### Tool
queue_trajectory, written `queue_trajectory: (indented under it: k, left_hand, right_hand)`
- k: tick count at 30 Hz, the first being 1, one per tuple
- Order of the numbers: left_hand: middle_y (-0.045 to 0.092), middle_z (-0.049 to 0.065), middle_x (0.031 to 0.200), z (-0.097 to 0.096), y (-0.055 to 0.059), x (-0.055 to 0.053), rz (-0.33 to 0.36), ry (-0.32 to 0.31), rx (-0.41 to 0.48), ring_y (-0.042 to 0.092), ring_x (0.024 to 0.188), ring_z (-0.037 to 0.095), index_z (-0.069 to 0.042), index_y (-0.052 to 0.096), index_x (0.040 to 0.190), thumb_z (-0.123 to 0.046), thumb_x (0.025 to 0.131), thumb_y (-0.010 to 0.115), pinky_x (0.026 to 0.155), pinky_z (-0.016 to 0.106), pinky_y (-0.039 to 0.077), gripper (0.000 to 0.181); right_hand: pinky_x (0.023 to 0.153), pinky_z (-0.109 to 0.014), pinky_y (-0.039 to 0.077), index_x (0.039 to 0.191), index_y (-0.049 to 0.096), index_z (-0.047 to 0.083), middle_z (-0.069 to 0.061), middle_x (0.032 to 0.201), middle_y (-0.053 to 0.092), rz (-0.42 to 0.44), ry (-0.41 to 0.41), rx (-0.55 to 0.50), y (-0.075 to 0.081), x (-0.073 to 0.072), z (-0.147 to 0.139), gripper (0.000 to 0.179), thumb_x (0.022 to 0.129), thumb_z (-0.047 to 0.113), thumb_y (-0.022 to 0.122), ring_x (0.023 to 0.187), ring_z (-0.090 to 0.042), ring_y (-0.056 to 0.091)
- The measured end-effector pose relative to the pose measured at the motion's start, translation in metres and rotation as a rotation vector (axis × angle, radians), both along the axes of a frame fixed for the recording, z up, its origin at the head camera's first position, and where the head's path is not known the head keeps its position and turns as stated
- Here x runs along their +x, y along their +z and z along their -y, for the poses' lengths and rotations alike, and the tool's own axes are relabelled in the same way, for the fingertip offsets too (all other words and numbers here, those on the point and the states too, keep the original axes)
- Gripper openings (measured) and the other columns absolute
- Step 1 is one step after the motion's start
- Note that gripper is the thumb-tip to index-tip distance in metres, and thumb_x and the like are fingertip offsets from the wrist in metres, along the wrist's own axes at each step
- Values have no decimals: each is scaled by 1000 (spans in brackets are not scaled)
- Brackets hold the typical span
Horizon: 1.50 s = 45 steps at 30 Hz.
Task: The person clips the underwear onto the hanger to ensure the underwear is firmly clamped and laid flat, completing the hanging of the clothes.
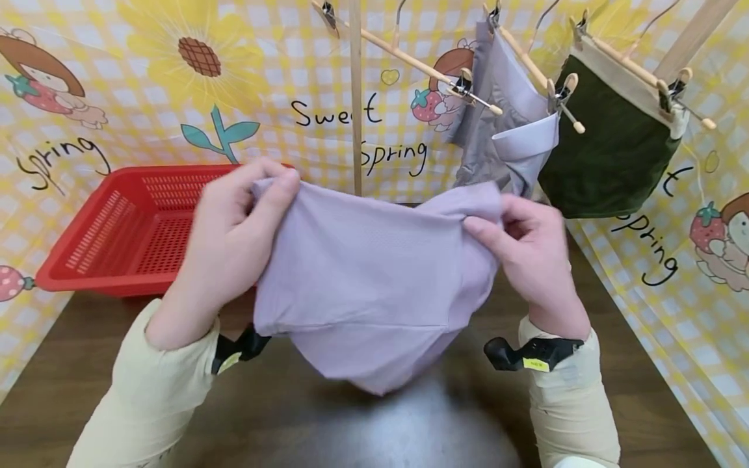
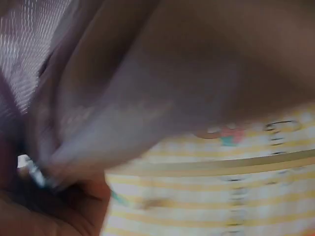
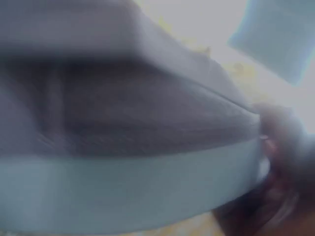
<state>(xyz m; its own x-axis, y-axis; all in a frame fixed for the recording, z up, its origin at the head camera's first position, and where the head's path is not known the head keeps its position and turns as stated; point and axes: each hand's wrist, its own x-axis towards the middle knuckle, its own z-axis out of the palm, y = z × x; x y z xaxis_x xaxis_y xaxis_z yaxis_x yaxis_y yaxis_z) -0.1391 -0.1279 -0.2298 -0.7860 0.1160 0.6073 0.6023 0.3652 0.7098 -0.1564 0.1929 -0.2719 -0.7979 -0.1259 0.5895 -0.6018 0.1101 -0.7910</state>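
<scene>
A pair of lilac underpants (image 1: 368,266) hangs stretched between both hands, its pointed lower part above the floor. At its upper left corner, my left hand (image 1: 228,244) pinches the waist edge between thumb and fingers. My right hand (image 1: 535,257) grips the opposite upper corner, where the cloth folds over. In the left wrist view, the blurred cloth (image 2: 128,113) fills most of the picture above the fingers. A pale waistband (image 3: 123,191) runs to the blurred right hand in the right wrist view.
Behind my left hand a red basket (image 1: 155,244) stands on the dark floor (image 1: 281,422). A bare clip hanger (image 1: 404,52) hangs at the back. Grey underpants (image 1: 509,123) and a dark green garment (image 1: 608,143) hang from clip hangers at right. A wooden pole (image 1: 355,97) rises behind.
</scene>
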Motion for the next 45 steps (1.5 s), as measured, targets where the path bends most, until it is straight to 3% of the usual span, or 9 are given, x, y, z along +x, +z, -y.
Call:
queue_trajectory:
  k: [7,9,13,19,22,27,35,41,45]
  left_hand:
    - [56,1,67,-4,-96,-53,354,-10,-551,53,64,20,-11,72,91,-25,105,55,63,38,44,27]
    - [59,0,68,-7,-121,-60,399,5,-619,56,64,21,-9,76,93,-21,103,58,63,39,46,24]
    - [67,5,79,-15,-146,-66,419,78,-634,61,73,25,-5,76,98,-17,102,60,70,42,51,20]
    - [60,19,116,-17,-152,-59,410,44,-677,58,102,37,-1,60,126,-22,91,73,89,50,49,43]
    - [59,15,113,-13,-159,-54,433,-66,-776,56,102,34,-3,64,123,-27,83,83,89,49,48,50]
    - [59,5,92,-6,-174,-49,466,-206,-857,55,83,24,-9,69,102,-20,78,89,78,41,48,33]
    - [59,1,73,4,-176,-55,486,-180,-779,54,67,19,-10,70,85,-8,91,74,62,33,49,7]
    - [57,2,74,5,-164,-56,372,-50,-624,54,68,20,-6,69,88,-12,102,60,65,37,48,18]
    - [49,4,70,-4,-154,-53,363,7,-429,49,63,21,-7,56,88,-22,109,49,58,37,43,27]
  right_hand:
    - [58,-28,39,68,61,9,4,67,52,410,84,527,-86,-51,7,37,101,25,67,62,-13,46]
    - [54,-29,32,63,47,12,5,61,38,481,99,614,-107,-61,8,46,102,30,64,55,-14,36]
    - [61,-34,38,79,60,7,-4,72,48,504,92,652,-131,-75,8,31,103,27,61,64,-23,46]
    - [102,-48,42,137,56,-2,-20,135,53,559,-26,736,-131,-76,3,57,94,33,73,124,-35,50]
    - [92,-44,46,118,65,0,-17,118,60,520,-6,804,-130,-70,0,49,87,35,81,109,-32,55]
    - [79,-37,41,90,70,12,-2,86,61,316,223,942,-140,-60,-3,33,73,31,91,84,-23,52]
    - [78,-34,44,80,73,18,3,86,62,281,306,922,-140,-58,-11,12,84,15,84,84,-19,56]
    - [79,-33,48,95,68,9,-4,105,68,348,183,694,-127,-61,-25,5,97,13,70,95,-21,62]
    - [65,-29,44,104,59,4,-6,88,61,347,80,492,-117,-62,-26,9,103,13,61,75,-18,55]
